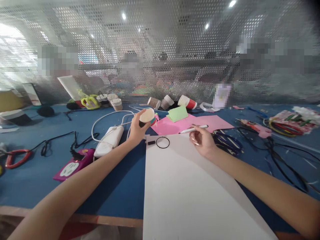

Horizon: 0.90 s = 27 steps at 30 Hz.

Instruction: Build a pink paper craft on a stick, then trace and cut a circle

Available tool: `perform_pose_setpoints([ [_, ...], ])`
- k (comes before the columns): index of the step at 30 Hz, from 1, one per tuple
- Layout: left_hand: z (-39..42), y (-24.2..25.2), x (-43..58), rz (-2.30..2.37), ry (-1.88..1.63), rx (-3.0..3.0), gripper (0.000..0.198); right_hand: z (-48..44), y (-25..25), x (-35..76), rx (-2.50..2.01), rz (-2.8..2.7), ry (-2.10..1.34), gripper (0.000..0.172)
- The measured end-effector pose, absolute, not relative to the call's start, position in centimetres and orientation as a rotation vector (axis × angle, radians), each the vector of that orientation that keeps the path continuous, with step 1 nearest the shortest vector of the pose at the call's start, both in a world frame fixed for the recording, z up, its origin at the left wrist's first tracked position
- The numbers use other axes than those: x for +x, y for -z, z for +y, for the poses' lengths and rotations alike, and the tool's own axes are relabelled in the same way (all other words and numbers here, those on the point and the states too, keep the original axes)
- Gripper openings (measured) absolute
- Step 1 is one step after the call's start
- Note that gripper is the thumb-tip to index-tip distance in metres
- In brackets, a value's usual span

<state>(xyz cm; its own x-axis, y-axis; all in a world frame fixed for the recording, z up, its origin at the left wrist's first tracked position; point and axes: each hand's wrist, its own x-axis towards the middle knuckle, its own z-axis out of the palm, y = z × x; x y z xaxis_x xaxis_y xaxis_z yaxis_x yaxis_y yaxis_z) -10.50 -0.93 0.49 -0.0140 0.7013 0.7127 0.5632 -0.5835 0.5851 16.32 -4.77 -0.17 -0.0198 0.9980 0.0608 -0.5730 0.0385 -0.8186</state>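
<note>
My left hand grips a short round container with a pale end and coloured side, raised above the far left corner of the white sheet. Its exact kind I cannot make out. A white marker with a dark end rests in the closed fingers of my right hand, over the sheet's far right part. Between the hands, on the sheet, is a thin black circle; whether drawn or a loose ring is unclear. Beside it lies a small black rectangle.
Pink paper and folded green paper lie beyond the sheet. Left are a white power bank-like box with cables and a purple socket block. A pink glue gun and wires lie right. Cups line the mesh wall.
</note>
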Motion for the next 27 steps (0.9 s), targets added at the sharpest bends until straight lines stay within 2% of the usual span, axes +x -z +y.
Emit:
perform_pose_setpoints([
  [4,-1.3,-0.1,-10.4,1.595,-1.571,2.34,0.064,-5.0,0.0,16.1,-0.669,-0.861,-1.404,0.013],
  [7,-2.5,-1.0,-10.1,1.848,-1.55,2.503,0.058,-5.0,0.0,16.0,-0.649,-0.877,-1.405,0.019],
  [8,-3.0,-1.5,-9.9,1.91,-1.459,2.599,0.049,-5.0,0.0,16.0,-0.648,-0.865,-1.402,0.02],
  [9,-3.6,-2.0,-9.7,1.868,-1.242,2.782,0.037,-4.9,0.0,16.0,-0.65,-0.839,-1.397,0.021],
  [10,-4.2,-2.5,-9.5,1.759,-0.937,2.978,0.034,-4.9,0.1,15.9,-0.654,-0.804,-1.395,0.022],
  [11,-4.8,-2.9,-9.2,1.73,-0.719,3.073,0.035,-4.8,0.1,15.9,-0.66,-0.761,-1.397,0.022],
  [14,-6.1,-3.1,-8.4,1.863,-0.438,3.151,0.053,-4.5,0.3,15.9,-0.644,-0.652,-1.443,0.021],
  [16,-6.3,-2.6,-8.1,1.871,-0.401,3.155,0.055,-4.4,0.4,15.9,-0.619,-0.641,-1.481,0.019],
  [19,-6.0,-1.9,-8.2,1.847,-0.534,3.107,0.05,-4.3,0.5,15.8,-0.6,-0.629,-1.516,0.018],
  [22,-5.6,-1.9,-8.3,1.915,-0.625,3.088,0.056,-4.1,0.4,15.7,-0.584,-0.64,-1.536,0.018],
  [25,-5.9,-2.5,-7.8,2.042,-0.495,3.044,0.061,-4.0,0.3,15.7,-0.563,-0.656,-1.552,0.017],
  [27,-6.5,-2.9,-7.2,2.147,-0.288,2.952,0.062,-3.9,0.3,15.8,-0.554,-0.638,-1.56,0.015],
])
